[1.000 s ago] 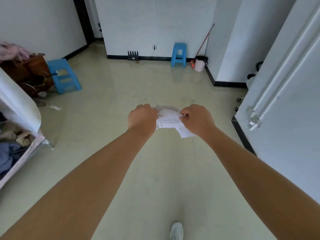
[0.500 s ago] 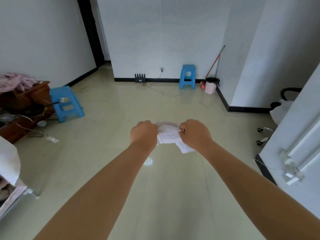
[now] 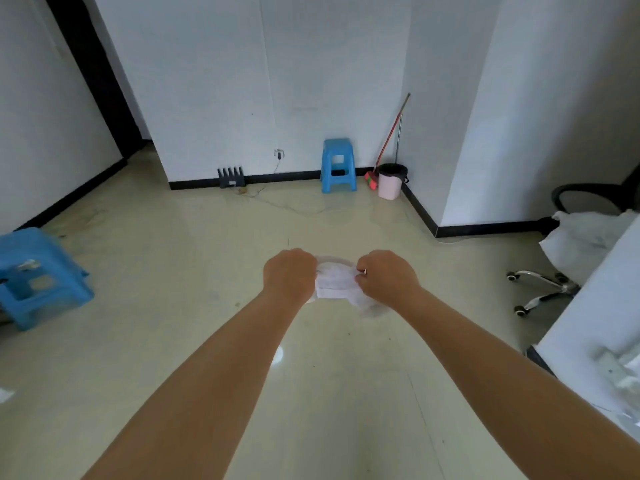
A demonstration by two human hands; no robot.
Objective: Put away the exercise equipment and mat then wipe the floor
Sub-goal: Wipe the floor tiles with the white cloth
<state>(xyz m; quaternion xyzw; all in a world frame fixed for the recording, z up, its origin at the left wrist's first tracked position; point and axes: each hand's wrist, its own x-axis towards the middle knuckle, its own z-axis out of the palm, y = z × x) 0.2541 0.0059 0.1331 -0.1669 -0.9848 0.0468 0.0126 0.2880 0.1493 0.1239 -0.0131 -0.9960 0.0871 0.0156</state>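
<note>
L hand (image 3: pixel 289 273) + R hand (image 3: pixel 388 277): both grips closed on white wipe (image 3: pixel 334 284), held bunched btwn fists, in air above floor (image 3: pixel 173 271). No mat or exercise equip in view; put-away stage prob done, can't confirm. Wipe not yet on floor, so wiping step appears unstarted. Left: lower wipe, wipe floor. Blue stool (image 3: pixel 338 166), pink bin (image 3: pixel 390 181) by far wall.

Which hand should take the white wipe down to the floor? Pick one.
Right, by a slight margin. Both the left hand and right hand grip the white wipe, but its loose tail hangs below the right hand, so most of it lies there.
</note>
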